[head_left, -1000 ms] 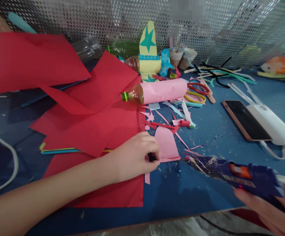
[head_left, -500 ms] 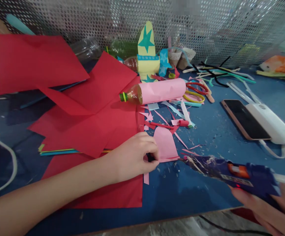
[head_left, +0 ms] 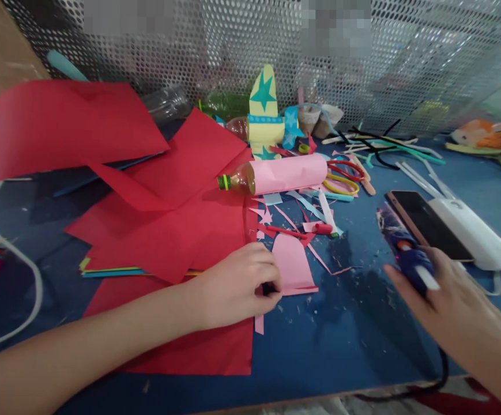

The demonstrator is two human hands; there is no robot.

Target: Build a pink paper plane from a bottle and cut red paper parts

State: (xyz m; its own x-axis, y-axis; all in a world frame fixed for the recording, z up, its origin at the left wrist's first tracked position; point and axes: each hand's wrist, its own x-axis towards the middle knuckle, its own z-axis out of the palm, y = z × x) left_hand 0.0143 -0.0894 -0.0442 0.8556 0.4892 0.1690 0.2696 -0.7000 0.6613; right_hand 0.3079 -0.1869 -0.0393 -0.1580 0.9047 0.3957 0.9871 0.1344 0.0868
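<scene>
My left hand (head_left: 244, 282) pinches the left edge of a pink paper piece (head_left: 292, 262) with a rounded top. A thin red strip (head_left: 300, 290) runs along the paper's lower edge. On the right, my right hand (head_left: 449, 288) grips a dark blue hot glue gun (head_left: 410, 259), its nozzle pointing away toward the upper left. A white glue stick pokes out of its rear end. Beyond the paper lies a plastic bottle (head_left: 241, 177) wrapped in pink paper, with a green cap.
Red paper sheets (head_left: 164, 230) cover the left. Paper scraps and a red-and-yellow-handled pair of scissors (head_left: 343, 176) lie mid-table. A phone (head_left: 427, 225) and white power bank (head_left: 477, 230) sit right. Behind stand a yellow rocket-like bottle craft (head_left: 264, 124) and a perforated metal panel (head_left: 233, 52).
My right hand has drawn the glue gun away from the pink paper's lower edge, and its nozzle has swung to point away from me. My left hand stays on the paper.
</scene>
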